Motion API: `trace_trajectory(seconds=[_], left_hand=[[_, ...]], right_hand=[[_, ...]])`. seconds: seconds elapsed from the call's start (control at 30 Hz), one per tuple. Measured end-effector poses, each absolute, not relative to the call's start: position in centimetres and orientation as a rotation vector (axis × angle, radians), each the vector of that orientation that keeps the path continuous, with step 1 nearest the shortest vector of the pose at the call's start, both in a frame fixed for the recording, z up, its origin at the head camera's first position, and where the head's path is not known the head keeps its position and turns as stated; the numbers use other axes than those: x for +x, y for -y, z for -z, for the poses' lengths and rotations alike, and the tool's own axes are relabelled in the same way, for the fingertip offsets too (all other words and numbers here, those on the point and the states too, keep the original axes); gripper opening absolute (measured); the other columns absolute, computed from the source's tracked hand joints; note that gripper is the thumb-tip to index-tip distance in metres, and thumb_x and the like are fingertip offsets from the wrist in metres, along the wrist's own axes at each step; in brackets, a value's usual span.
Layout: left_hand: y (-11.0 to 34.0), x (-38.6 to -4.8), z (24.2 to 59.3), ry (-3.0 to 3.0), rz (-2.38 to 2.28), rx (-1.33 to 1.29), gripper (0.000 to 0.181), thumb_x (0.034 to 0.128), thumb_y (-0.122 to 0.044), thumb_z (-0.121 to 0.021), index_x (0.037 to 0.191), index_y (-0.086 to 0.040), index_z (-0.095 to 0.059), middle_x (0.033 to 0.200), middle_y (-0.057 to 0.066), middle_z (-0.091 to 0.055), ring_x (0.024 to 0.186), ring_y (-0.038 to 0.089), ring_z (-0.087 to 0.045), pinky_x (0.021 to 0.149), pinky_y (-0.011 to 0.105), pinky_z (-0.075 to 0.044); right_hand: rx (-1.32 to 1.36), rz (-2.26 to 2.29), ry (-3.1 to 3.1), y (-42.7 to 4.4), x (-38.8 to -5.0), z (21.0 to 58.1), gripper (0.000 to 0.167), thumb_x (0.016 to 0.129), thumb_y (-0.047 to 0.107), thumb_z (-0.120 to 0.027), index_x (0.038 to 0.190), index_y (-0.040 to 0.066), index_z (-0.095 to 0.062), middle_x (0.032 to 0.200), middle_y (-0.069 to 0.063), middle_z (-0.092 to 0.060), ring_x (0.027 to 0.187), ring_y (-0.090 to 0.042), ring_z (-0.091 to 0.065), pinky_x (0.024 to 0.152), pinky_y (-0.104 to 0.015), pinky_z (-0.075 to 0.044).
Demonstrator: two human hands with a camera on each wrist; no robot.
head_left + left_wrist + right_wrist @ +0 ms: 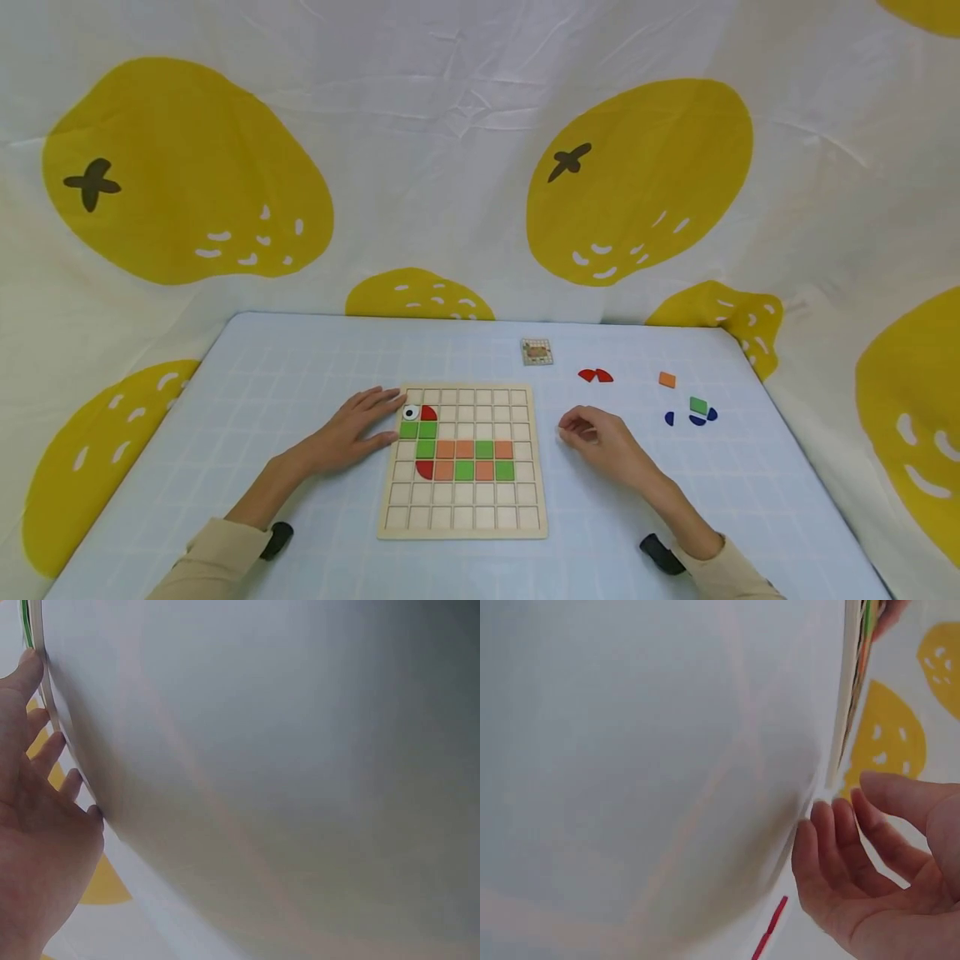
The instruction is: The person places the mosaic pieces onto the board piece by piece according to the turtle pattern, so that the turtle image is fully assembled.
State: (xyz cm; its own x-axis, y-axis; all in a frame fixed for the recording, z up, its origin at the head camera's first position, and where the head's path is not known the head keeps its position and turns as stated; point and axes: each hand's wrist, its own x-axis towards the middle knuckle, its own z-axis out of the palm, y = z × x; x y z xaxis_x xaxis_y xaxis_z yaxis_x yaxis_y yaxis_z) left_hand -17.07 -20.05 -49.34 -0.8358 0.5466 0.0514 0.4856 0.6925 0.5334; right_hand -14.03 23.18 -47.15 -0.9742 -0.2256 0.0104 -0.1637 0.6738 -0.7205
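The board [465, 495] seemingly touches left grip [351, 435], apart from right grip [602, 443].

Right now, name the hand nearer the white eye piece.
Left: the left hand is at the left edge of the board, just beside the white eye piece; the right hand is past the board's right edge.

The picture on the small card [537, 352] is too small to make out. In the head view, the bottom edge crops both sleeves [217, 562]. In the wrist views, the tabletop [247, 750] is blurred, while the left hand [41, 832], right hand [881, 892] and board [845, 697] are cut off.
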Motion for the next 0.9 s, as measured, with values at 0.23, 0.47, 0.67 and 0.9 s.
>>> trace_trajectory(seconds=[0.23,0.47,0.67,0.9], left_hand=[[20.1,-17.1,49.6,-2.782,-0.804,0.811,0.064,0.1011,-0.037,-0.066,0.157,-0.014,-0.044,0.162,0.012,-0.039,0.151,0.044,-0.023,0.117,0.069,-0.023],[20.1,-17.1,49.5,-2.783,-0.813,0.827,0.064,0.101,-0.035,-0.066,0.157,-0.012,-0.044,0.162,0.013,-0.04,0.151,0.045,-0.024,0.117,0.069,-0.024],[20.1,-17.0,49.4,-2.781,-0.824,0.83,0.064,0.1011,-0.035,-0.066,0.157,-0.012,-0.044,0.162,0.014,-0.04,0.15,0.045,-0.024,0.117,0.069,-0.024],[20.0,-17.0,49.3,-2.781,-0.824,0.825,0.064,0.101,-0.035,-0.066,0.157,-0.012,-0.044,0.162,0.013,-0.039,0.151,0.045,-0.024,0.117,0.069,-0.023]], right_hand=[[-0.25,1.164,-2.871,-25.8,-14.6,47.0,0.015,0.095,0.008,-0.074,0.11,0.007,-0.071,0.101,-0.002,-0.069,0.094,-0.019,-0.065,0.09,-0.039,-0.059],[-0.261,1.166,-2.942,-28.8,-15.1,47.0,0.013,0.095,0.005,-0.073,0.109,0.004,-0.071,0.101,-0.004,-0.071,0.094,-0.022,-0.067,0.087,-0.033,-0.06],[-0.227,1.131,-2.995,-30.8,-15.3,46.7,0.013,0.097,0.008,-0.071,0.11,0.004,-0.072,0.103,-0.006,-0.071,0.096,-0.023,-0.066,0.086,-0.019,-0.054],[-0.187,1.093,-3.061,-32.9,-15.5,46.3,0.015,0.099,0.01,-0.07,0.11,0.001,-0.071,0.105,-0.012,-0.072,0.099,-0.029,-0.066,0.092,-0.05,-0.057]])
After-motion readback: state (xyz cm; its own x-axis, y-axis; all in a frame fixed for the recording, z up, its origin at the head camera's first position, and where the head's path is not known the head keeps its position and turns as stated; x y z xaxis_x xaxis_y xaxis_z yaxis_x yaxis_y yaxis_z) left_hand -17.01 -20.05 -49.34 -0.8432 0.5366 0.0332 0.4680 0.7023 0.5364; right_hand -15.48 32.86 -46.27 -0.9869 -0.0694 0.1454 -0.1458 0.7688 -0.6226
